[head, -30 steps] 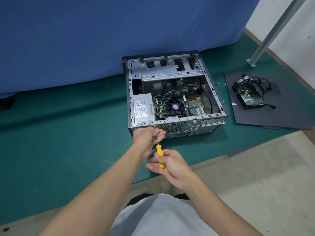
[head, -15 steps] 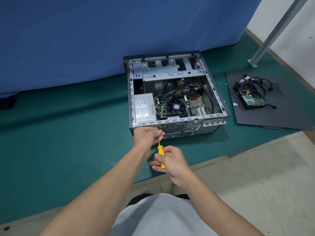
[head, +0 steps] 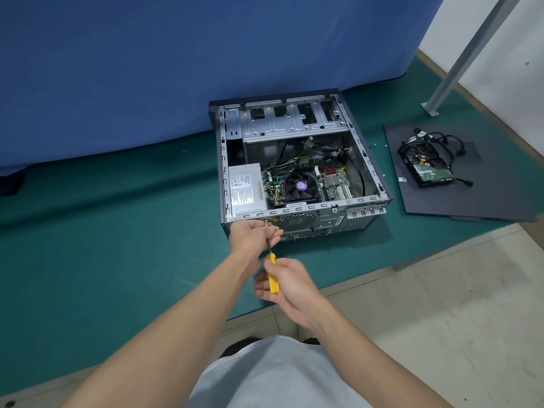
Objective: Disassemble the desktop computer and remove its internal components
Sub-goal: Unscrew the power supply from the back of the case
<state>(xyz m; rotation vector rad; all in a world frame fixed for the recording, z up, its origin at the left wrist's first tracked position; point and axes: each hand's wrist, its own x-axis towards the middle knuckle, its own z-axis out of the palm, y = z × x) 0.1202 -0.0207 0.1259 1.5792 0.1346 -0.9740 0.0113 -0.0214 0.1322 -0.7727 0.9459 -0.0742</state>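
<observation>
1. Both hands are on one screwdriver (head: pixel 273 278). My right hand (head: pixel 290 287) has its fingers curled round the yellow handle.
2. My left hand (head: pixel 253 235) is farther out. Its fingers are curled round the thin metal rod, close to the tip.
3. The tip meets the back wall of the computer case (head: pixel 323 219), near the top left corner of that wall.
4. The case lies on its side on a green mat (head: pixel 117 231), open side up, so I can see right in.
5. Inside, a grey power box (head: pixel 247 188) sits in the near left corner, just behind the spot where the tip is.
6. Next to it is a black fan (head: pixel 298 187) on top of the green board (head: pixel 334 179).
7. Black wires (head: pixel 357 175) loop along the right wall inside.
8. Off to the right, apart from the case, a flat black panel (head: pixel 471 201) lies on the mat.
9. A hard drive (head: pixel 431 175) rests on that panel, with a bunch of black cables (head: pixel 432 144) piled on it.
10. A blue cloth (head: pixel 176 69) hangs behind the case.
</observation>
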